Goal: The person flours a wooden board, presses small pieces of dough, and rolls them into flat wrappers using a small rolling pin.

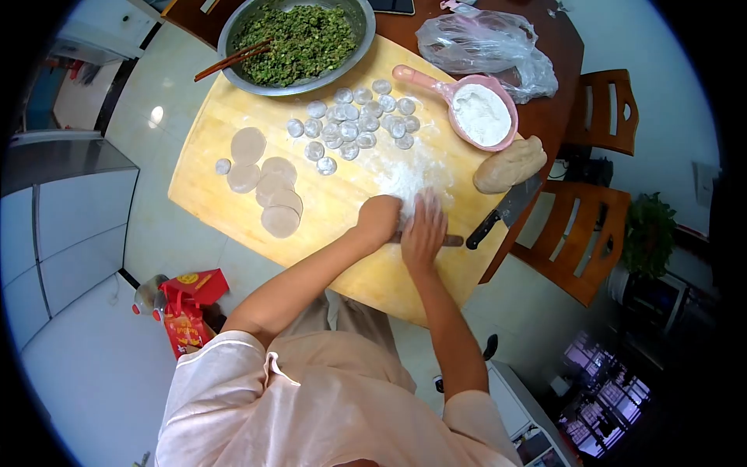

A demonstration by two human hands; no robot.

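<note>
My left hand (380, 219) is closed, fingers curled down at the edge of a patch of loose flour (408, 177); whatever it holds is hidden beneath it. Beside it, my right hand (426, 232) lies flat with its fingers stretched forward, blurred at the tips. Its palm rests on a brown rolling pin (453, 240), whose end sticks out to the right. Many small floured dough pieces (348, 131) are scattered ahead of my hands. Several thin round dough wrappers (272, 189) lie to the left, partly overlapping. All this sits on a large wooden board (327, 233).
A metal bowl (364, 56) of chopped green filling (296, 43) with chopsticks (233, 61) stands at the back left. To the right are a pink scoop (420, 78) of flour, a dough log (510, 165) and a cleaver (506, 210). Behind lies a plastic bag (490, 47).
</note>
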